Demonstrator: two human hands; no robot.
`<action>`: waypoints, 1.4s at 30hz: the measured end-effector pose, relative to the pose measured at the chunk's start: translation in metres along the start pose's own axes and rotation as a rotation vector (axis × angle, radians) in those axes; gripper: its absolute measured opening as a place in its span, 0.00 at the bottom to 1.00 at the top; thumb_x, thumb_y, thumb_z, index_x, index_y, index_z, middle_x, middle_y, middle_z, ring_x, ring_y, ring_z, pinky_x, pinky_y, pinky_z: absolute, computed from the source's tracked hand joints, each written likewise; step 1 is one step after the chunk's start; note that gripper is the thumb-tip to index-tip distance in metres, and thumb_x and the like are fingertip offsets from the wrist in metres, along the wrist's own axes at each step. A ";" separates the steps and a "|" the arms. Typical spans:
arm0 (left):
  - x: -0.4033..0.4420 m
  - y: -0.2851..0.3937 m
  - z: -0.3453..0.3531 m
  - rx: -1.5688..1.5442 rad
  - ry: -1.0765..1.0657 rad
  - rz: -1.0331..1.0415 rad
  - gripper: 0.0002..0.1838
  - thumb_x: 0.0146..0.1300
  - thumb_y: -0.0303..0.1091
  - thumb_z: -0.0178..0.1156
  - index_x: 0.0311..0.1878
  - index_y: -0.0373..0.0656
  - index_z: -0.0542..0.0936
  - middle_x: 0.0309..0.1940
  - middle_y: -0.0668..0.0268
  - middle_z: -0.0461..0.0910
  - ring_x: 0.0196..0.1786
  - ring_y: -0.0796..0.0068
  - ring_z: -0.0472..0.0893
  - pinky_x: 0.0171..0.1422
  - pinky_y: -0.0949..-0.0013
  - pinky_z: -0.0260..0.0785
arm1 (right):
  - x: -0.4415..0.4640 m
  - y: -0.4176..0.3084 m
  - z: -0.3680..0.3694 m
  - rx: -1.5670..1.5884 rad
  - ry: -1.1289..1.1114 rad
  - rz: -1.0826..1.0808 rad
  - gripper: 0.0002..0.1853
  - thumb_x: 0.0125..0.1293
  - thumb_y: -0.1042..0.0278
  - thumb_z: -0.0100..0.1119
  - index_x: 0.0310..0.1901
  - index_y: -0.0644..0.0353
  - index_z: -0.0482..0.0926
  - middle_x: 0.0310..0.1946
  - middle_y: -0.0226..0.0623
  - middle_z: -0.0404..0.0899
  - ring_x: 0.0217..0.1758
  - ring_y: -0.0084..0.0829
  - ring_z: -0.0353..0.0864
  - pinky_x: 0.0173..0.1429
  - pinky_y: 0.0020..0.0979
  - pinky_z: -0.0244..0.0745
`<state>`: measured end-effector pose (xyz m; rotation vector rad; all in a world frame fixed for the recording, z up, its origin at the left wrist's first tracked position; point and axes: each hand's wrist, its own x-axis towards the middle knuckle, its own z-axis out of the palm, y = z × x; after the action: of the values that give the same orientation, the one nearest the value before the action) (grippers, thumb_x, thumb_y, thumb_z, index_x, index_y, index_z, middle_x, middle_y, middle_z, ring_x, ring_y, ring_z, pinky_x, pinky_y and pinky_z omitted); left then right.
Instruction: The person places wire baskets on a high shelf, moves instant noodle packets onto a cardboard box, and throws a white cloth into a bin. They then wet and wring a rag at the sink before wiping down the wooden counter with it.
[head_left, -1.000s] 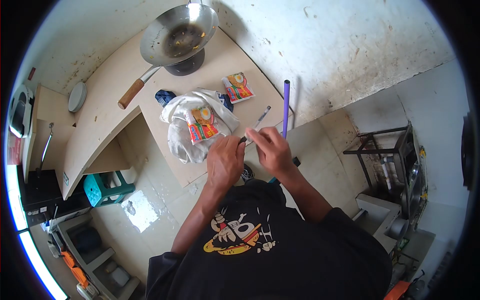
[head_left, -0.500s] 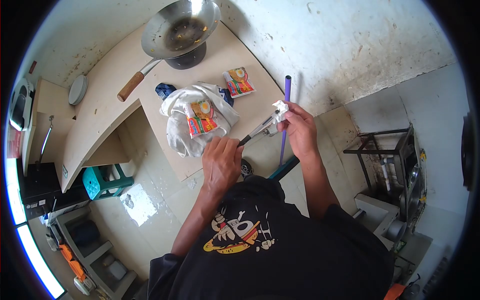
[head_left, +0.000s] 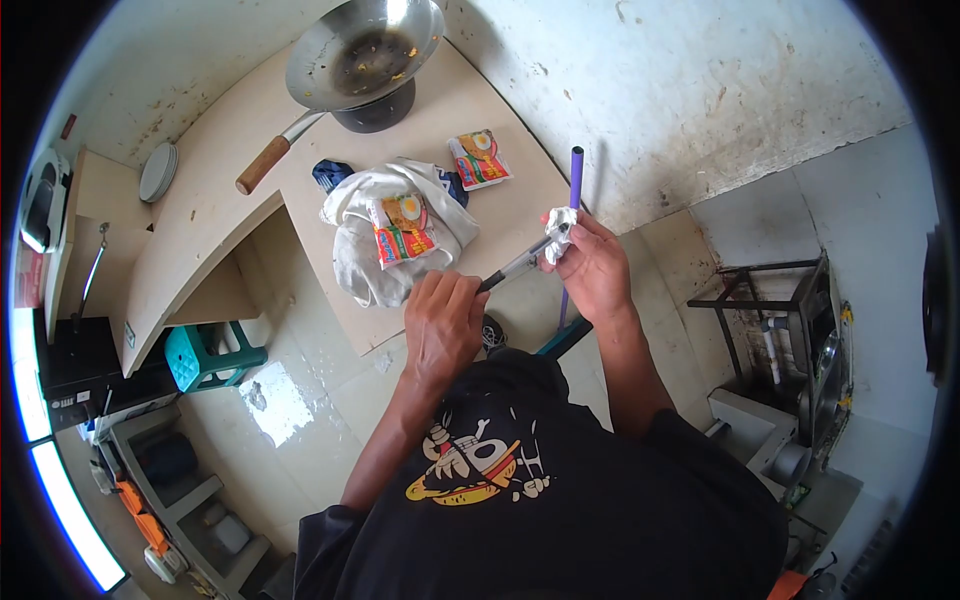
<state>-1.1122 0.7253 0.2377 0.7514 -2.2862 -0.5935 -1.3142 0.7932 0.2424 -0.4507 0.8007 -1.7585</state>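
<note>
Fingers: curled round pen [head_left: 520,263] in left hand [head_left: 445,318]; holding tissue [head_left: 562,216] to pen's far end in right hand [head_left: 596,268]. Held between hands, off table [head_left: 510,215]. Likely midway: against tissue, not yet set down.

Illumination: bright overall, strongest at the glowing white panel [head_left: 74,515] along the left margin, which is overexposed with blue fringing. Glare: blown-out patch on the pale tiled floor [head_left: 320,445]; highlight inside the round grey metal wok [head_left: 370,65]. Shadows: soft, on the stained white wall [head_left: 680,80] beside the wok and the slim purple pole [head_left: 577,180]. Optics: fisheye curvature; corners vignetted to black. Focus: left hand [head_left: 443,318] and right hand [head_left: 594,268] acceptably clear; outer margins softer.
</note>
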 end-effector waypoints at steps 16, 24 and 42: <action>-0.013 -0.019 0.000 -1.020 -0.440 -0.591 0.15 0.72 0.35 0.52 0.53 0.35 0.78 0.32 0.68 0.77 0.38 0.80 0.75 0.48 0.73 0.69 | -0.011 0.044 0.015 -0.021 0.152 0.074 0.08 0.67 0.72 0.61 0.46 0.63 0.79 0.36 0.31 0.80 0.32 0.19 0.74 0.39 0.24 0.71; -0.017 -0.025 -0.002 -1.067 -0.376 -0.599 0.13 0.72 0.32 0.51 0.51 0.35 0.79 0.33 0.70 0.77 0.39 0.82 0.74 0.50 0.75 0.67 | -0.008 0.040 0.016 -0.005 0.118 0.028 0.09 0.67 0.71 0.61 0.47 0.62 0.79 0.39 0.32 0.80 0.32 0.20 0.73 0.39 0.25 0.70; -0.007 -0.026 -0.027 -0.673 -0.068 -0.538 0.17 0.63 0.32 0.62 0.54 0.38 0.79 0.47 0.60 0.80 0.49 0.69 0.77 0.53 0.67 0.71 | -0.014 0.056 0.031 -0.835 0.053 -0.021 0.09 0.65 0.67 0.64 0.39 0.65 0.79 0.26 0.27 0.76 0.27 0.19 0.72 0.33 0.24 0.67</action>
<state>-1.0794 0.7056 0.2384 0.9928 -1.7356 -1.5502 -1.2511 0.7874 0.2251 -0.9585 1.5685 -1.3910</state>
